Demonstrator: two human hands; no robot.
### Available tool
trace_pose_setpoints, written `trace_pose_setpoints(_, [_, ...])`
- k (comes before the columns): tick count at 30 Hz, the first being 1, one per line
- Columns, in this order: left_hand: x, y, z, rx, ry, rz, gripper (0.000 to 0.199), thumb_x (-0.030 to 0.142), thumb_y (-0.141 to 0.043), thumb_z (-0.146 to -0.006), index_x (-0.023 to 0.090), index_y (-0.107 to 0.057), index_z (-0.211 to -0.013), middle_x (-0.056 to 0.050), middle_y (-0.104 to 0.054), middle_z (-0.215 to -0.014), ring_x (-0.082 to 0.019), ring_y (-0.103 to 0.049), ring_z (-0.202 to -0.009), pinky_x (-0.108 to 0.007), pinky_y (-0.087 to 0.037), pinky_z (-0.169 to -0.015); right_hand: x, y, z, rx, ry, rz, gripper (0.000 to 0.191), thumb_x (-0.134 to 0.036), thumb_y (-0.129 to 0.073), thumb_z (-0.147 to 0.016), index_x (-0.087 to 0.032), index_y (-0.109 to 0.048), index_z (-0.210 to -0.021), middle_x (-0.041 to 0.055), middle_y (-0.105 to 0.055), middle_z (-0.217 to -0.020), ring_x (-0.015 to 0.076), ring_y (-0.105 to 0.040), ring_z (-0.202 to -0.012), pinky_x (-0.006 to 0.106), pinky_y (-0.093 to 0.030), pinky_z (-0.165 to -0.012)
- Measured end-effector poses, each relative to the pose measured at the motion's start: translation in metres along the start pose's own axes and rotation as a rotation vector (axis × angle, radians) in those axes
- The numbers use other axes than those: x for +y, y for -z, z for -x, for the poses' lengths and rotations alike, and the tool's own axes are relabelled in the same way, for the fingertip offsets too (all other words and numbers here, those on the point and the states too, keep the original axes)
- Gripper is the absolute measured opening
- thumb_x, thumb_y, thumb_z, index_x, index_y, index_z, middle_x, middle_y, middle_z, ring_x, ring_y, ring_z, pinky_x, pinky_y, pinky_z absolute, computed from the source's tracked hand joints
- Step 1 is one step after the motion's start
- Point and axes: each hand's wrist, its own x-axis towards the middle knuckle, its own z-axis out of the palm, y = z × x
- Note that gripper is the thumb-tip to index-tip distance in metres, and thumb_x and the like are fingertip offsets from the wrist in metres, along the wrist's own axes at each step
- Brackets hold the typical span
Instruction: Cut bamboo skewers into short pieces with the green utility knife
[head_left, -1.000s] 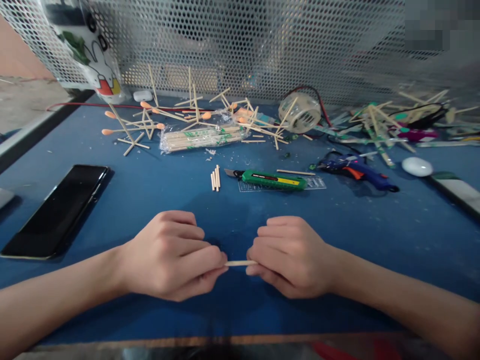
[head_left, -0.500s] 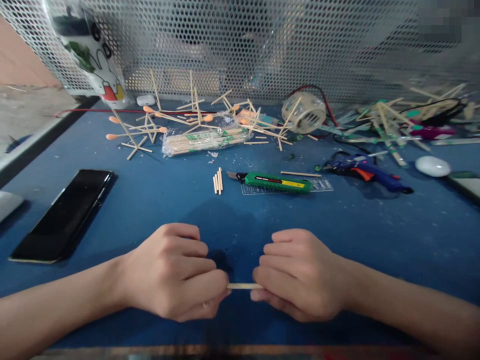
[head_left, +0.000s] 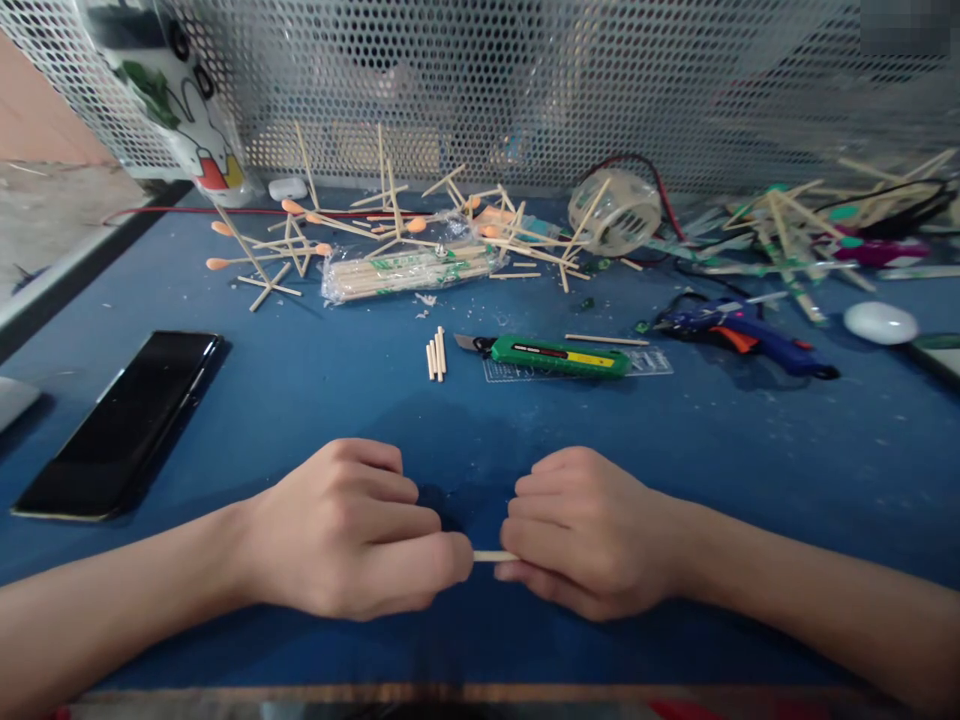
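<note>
Between my two fists a thin wooden stick point(head_left: 492, 556) runs level, with only its short middle stretch showing. My left hand point(head_left: 367, 535) is closed on its left part, and my right hand point(head_left: 592, 540) grips its right part. Both ends are hidden inside the fingers. Beyond the hands lie several short cut sticks point(head_left: 436, 357) side by side. To their right a green utility knife point(head_left: 559, 357) rests with its blade out, partly over a clear printed plastic sheet point(head_left: 652, 362). One longer stick point(head_left: 606, 340) lies behind the knife.
A black phone point(head_left: 124, 425) lies at left. Behind are a plastic-wrapped bundle of sticks point(head_left: 409, 273), joined stick pieces, a clear round container point(head_left: 616, 212) and a tumbler point(head_left: 180, 110). A blue glue gun point(head_left: 750, 335) and a white oval object point(head_left: 880, 323) lie right. Perforated metal point(head_left: 487, 80) backs the table.
My hands have come slightly closer together, so less of the stick shows between them. The view has shifted a little. Both hands still hold the stick.
</note>
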Motion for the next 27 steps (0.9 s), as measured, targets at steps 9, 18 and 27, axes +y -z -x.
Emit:
trace_pose_setpoints(9, [-0.0036,-0.0007,0.0001,-0.029,-0.02,0.026,0.016,0.025,-0.053,-0.1,0.023,-0.068,-0.103,0.005,-0.058,-0.06,-0.014,-0.049,-0.051,-0.033,-0.039,-0.051,0.0003,-0.0023,-0.0003,-0.007,0.008,-0.002,0.032,-0.031,-0.045,-0.102,-0.022,-0.052,-0.072,-0.0058,-0.053,-0.06,0.0138,-0.043,-0.051,0.034,-0.028,-0.047])
trace_pose_setpoints(18, [-0.0062,-0.0033,0.0033,-0.056,-0.014,0.047,0.016,0.026,-0.05,-0.101,0.025,-0.064,-0.108,0.005,-0.059,-0.064,-0.016,-0.049,-0.053,-0.033,-0.038,-0.053,0.0017,-0.0023,-0.0005,-0.02,0.009,0.004,0.034,-0.032,-0.042,-0.103,-0.023,-0.053,-0.073,-0.0054,-0.055,-0.06,0.0139,-0.045,-0.051,0.033,-0.026,-0.049])
trace_pose_setpoints(27, [-0.0032,-0.0021,0.002,-0.059,0.072,0.051,0.011,0.02,-0.053,-0.098,0.023,-0.061,-0.105,0.004,-0.063,-0.066,-0.015,-0.051,-0.054,-0.034,-0.037,-0.055,0.0012,-0.0015,-0.0013,-0.028,-0.009,0.015,0.033,-0.031,-0.044,-0.102,-0.023,-0.053,-0.072,-0.0051,-0.055,-0.059,0.0142,-0.045,-0.051,0.034,-0.026,-0.049])
